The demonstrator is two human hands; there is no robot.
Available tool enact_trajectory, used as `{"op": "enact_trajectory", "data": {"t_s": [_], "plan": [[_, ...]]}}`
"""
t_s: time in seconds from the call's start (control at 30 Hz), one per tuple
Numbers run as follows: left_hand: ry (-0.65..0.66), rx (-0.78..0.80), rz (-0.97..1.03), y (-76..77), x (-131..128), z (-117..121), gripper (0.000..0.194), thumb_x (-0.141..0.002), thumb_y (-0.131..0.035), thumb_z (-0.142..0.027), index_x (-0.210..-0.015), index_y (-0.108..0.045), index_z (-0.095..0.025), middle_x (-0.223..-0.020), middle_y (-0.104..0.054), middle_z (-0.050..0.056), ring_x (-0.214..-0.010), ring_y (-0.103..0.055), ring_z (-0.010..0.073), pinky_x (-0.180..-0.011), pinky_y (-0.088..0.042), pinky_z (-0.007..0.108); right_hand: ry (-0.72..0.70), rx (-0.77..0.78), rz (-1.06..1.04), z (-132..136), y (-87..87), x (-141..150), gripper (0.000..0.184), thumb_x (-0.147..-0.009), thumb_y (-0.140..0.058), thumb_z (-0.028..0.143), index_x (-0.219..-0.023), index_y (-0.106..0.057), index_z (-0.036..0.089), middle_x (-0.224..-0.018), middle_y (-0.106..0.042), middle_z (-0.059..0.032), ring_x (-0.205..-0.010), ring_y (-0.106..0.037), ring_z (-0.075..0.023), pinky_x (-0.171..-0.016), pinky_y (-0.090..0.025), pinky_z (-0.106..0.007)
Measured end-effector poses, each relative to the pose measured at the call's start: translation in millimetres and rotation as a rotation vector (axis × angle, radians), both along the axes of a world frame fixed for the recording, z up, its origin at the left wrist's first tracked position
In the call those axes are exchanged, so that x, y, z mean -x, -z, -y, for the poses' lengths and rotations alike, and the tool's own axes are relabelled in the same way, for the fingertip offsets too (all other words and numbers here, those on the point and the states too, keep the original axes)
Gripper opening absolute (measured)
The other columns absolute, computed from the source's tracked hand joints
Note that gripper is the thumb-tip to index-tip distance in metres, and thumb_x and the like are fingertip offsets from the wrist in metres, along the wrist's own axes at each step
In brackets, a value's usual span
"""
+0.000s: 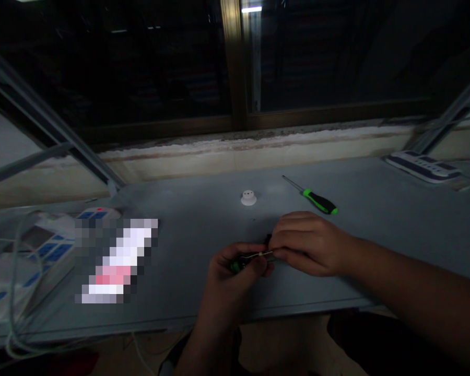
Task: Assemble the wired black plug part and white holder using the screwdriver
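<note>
My left hand is closed around a small dark object with a green part, its kind hard to make out in the dim light. A thin pale strip, perhaps a wire, runs from it toward my right hand. The right fingers are pinched at the strip's far end, beside a small black piece that is mostly hidden. Beyond the hands, a white round lamp-holder-like fitting stands on the grey table. A screwdriver with a green and black handle lies behind my right hand.
On the left, a lit pixelated screen lies near white power strips and loose cables. Another power strip sits at the back right. Metal frame bars rise at both sides, before a dark window.
</note>
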State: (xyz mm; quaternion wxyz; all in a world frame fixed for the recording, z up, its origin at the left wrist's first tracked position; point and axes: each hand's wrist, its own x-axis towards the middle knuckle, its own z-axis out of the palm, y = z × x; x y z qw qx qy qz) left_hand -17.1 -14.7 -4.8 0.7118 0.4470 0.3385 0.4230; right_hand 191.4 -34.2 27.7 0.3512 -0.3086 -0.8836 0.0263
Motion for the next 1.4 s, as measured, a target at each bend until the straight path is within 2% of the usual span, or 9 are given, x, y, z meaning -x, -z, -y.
{"op": "enact_trajectory", "data": {"t_s": [0.27,0.37,0.63,0.7,0.87,1.03,1.13,1.27,1.4], "plan": [[-0.151,0.071,0.015,-2.2,-2,-2,0.022,-0.062,-0.091,-0.022,-0.079,-0.078,-0.017,-0.073,-0.076,0.003,-0.065,-0.071,0.0134,-0.064,-0.057,0.021,0.434,0.143,-0.107,-21,1.8,-46,0.008,-0.093,-0.061,0.021,-0.094,-0.069,0.018,-0.086,-0.067,-0.0037,-0.078,-0.062,-0.0164,-0.074,-0.049,-0.032],[-0.159,0.068,0.011,-2.5,-3,-3,0.022,-0.063,-0.091,-0.022,-0.08,-0.078,-0.016,-0.075,-0.076,0.004,-0.068,-0.072,0.0138,-0.066,-0.058,0.022,0.512,0.183,-0.122,-27,3.2,-62,0.007,-0.09,-0.065,0.021,-0.093,-0.07,0.018,-0.084,-0.068,-0.0033,-0.077,-0.062,-0.0163,-0.071,-0.047,-0.031],[-0.158,0.048,0.031,-4.4,-5,-1,0.022,-0.066,-0.09,-0.024,-0.084,-0.079,-0.017,-0.082,-0.077,0.004,-0.074,-0.074,0.0149,-0.073,-0.06,0.023,0.061,0.495,0.034,-13,-4.0,-38,0.036,-0.081,-0.081,0.039,-0.109,-0.07,0.02,-0.105,-0.063,-0.0052,-0.095,-0.062,-0.0168,-0.085,-0.05,-0.031],[-0.165,0.054,0.033,-5.5,-6,0,0.02,-0.068,-0.087,-0.025,-0.084,-0.08,-0.016,-0.084,-0.078,0.006,-0.076,-0.074,0.0159,-0.074,-0.06,0.024,0.019,0.554,0.058,-10,-1.7,-28,0.036,-0.079,-0.082,0.038,-0.108,-0.069,0.021,-0.109,-0.061,-0.0053,-0.098,-0.062,-0.0172,-0.088,-0.05,-0.031],[-0.171,0.09,0.079,-8.5,-8,1,0.016,-0.071,-0.082,-0.025,-0.083,-0.08,-0.015,-0.087,-0.077,0.007,-0.081,-0.073,0.0176,-0.078,-0.061,0.028,0.062,0.58,0.108,-11,3.9,-23,0.01,-0.083,-0.072,0.019,-0.088,-0.063,0.02,-0.097,-0.062,-0.0028,-0.087,-0.061,-0.0147,-0.079,-0.047,-0.028],[-0.21,0.144,0.17,-7.6,-9,-3,0.02,-0.077,-0.075,-0.03,-0.085,-0.081,-0.012,-0.098,-0.076,0.012,-0.091,-0.07,0.0212,-0.088,-0.062,0.037,0.221,0.544,0.079,-10,-1.9,-36,0.016,-0.075,-0.071,0.013,-0.076,-0.056,0.019,-0.078,-0.062,0.0014,-0.075,-0.057,-0.0136,-0.071,-0.04,-0.028],[-0.214,0.176,0.243,-4.9,-8,-5,0.02,-0.079,-0.071,-0.028,-0.087,-0.081,-0.012,-0.104,-0.076,0.013,-0.095,-0.07,0.0227,-0.093,-0.061,0.041,0.287,0.637,-0.097,-9,-3.6,-45,0.017,-0.078,-0.072,0.019,-0.075,-0.055,0.019,-0.071,-0.058,0.0033,-0.066,-0.052,-0.0113,-0.062,-0.037,-0.026],[-0.187,0.185,0.301,-1.2,-4,-7,0.019,-0.079,-0.068,-0.021,-0.09,-0.08,-0.011,-0.118,-0.073,0.014,-0.106,-0.069,0.0249,-0.101,-0.058,0.042,0.212,0.792,-0.508,-11,-1.1,-51,0.033,-0.085,-0.073,0.026,-0.111,-0.054,0.022,-0.078,-0.061,0.0044,-0.067,-0.057,-0.0107,-0.061,-0.043,-0.024],[-0.127,0.248,0.323,0.9,-2,-9,0.024,-0.084,-0.063,-0.02,-0.098,-0.08,-0.011,-0.117,-0.073,0.015,-0.11,-0.069,0.0253,-0.109,-0.053,0.044,0.042,0.902,-0.633,-14,0.3,-48,0.063,-0.087,-0.073,0.023,-0.143,-0.045,0.024,-0.085,-0.062,0.0035,-0.076,-0.064,-0.0111,-0.071,-0.05,-0.026]]}}
